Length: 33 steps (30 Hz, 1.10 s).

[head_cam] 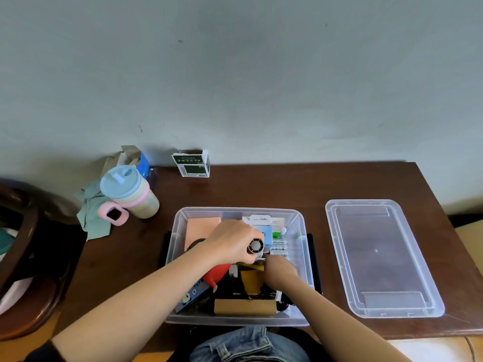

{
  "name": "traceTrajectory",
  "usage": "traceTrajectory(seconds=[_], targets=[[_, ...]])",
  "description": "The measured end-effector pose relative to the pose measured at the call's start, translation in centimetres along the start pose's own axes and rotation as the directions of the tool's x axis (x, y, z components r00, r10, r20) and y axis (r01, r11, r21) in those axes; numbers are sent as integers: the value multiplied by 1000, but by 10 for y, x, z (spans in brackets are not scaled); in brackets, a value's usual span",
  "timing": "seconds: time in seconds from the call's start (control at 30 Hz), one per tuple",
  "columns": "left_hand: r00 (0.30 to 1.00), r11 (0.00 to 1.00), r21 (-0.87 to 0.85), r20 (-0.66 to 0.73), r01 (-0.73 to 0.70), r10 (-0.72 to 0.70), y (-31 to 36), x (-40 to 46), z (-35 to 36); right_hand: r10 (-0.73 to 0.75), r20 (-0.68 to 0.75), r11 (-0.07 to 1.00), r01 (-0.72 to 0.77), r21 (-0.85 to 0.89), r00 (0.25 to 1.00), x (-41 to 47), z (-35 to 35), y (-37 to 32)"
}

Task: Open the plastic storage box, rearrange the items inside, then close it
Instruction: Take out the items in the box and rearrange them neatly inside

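The clear plastic storage box [177, 231] stands open on the brown table, full of small items. Its clear lid [381, 257] lies flat to the right of it. My left hand [232, 241] is over the box and grips a small round white object [255, 246]. My right hand [281, 270] reaches down among the items at the box's right middle; its fingers are hidden, so what it holds cannot be told. Inside lie a pink pad [202, 227], a red rubber piece [218, 273], a mustard-coloured item [252, 280], a cardboard tube [244, 307], batteries [279, 248] and white packets [261, 220].
A pastel cup with a blue lid and pink handle [130, 194] stands at the back left beside a green cloth [92, 212]. A green and white carton [192, 163] stands against the wall. A dark wooden chair [23, 257] is at the left.
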<state>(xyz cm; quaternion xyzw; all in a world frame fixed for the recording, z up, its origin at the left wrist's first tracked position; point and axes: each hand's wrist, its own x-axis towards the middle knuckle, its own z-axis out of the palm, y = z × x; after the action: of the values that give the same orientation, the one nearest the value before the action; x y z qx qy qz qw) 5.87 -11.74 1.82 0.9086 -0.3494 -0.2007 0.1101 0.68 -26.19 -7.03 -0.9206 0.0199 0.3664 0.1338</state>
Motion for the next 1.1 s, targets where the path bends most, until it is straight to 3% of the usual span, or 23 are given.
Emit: traceTrajectory(seconds=[0.2, 0.47, 0.6, 0.8, 0.97, 1.1], targets=[[1000, 999, -29, -5, 28, -28, -8, -3, 2, 24, -27, 999, -25, -45, 999, 1, 4, -5], [999, 986, -167, -33, 25, -31, -16, -8, 0, -66, -193, 982, 29, -189, 979, -15, 3, 5], [998, 974, -223, -45, 43, -54, -17, -6, 1, -117, -129, 981, 94, -169, 985, -17, 3, 8], [997, 981, -191, -64, 26, -38, -23, -13, 5, -92, -149, 995, 85, -48, 985, -13, 8, 1], [994, 994, -91, -81, 66, -74, -32, -21, 4, -19, -156, 999, 14, -30, 988, -3, 7, -8], [987, 984, -108, -60, 141, -148, -40, -27, -4, 45, -181, 999, -43, 13, 982, 5, 9, -17]])
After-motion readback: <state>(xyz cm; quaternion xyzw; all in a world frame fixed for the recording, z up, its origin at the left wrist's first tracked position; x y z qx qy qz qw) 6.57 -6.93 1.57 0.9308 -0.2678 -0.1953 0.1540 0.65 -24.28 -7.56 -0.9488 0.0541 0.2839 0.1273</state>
